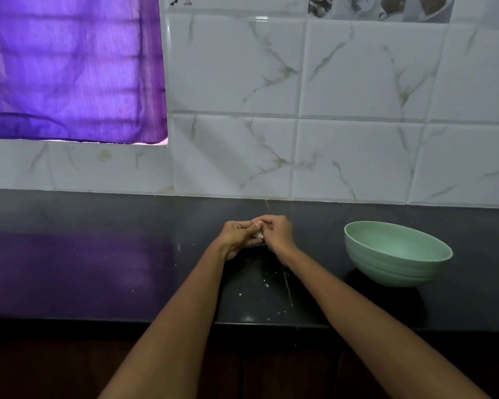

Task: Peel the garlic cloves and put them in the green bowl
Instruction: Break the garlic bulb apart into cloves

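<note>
Worktop: a glossy black stone worktop (98, 254) runs left to right, with a seam line crossing it near the middle.
Room: white marble-pattern wall tiles (357, 110) rise behind it; a purple curtain (69, 67) hangs at far left, its colour reflected in the stone.
Count: one green bowl (398, 253), one garlic clove (258, 234), two hands.
Left hand (239, 237): fingers curled, its grip clamped on the clove.
Right hand (277, 231): fingers curled against the same clove, pinching it; both hands touch.
Garlic clove: a pale bit shows between the fingers, mostly hidden, held just above the worktop at centre.
Green bowl: stands right of the hands, apart from them; contents not visible.
Around: white skin scraps (267, 285) lie scattered near the seam, nearer than the hands.
</note>
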